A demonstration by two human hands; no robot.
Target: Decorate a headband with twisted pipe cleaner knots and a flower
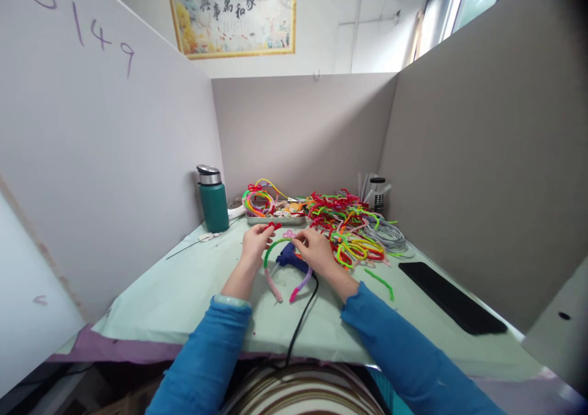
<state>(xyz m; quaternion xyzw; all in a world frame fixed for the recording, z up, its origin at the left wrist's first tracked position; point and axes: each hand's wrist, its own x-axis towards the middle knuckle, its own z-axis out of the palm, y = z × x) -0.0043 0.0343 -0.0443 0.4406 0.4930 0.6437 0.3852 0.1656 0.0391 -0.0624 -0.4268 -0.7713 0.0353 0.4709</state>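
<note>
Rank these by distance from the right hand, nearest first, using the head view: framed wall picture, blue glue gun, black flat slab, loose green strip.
1. Blue glue gun: just left of the right hand.
2. Loose green strip: right, on the table.
3. Black flat slab: farther right.
4. Framed wall picture: high, beyond the partition.
</note>
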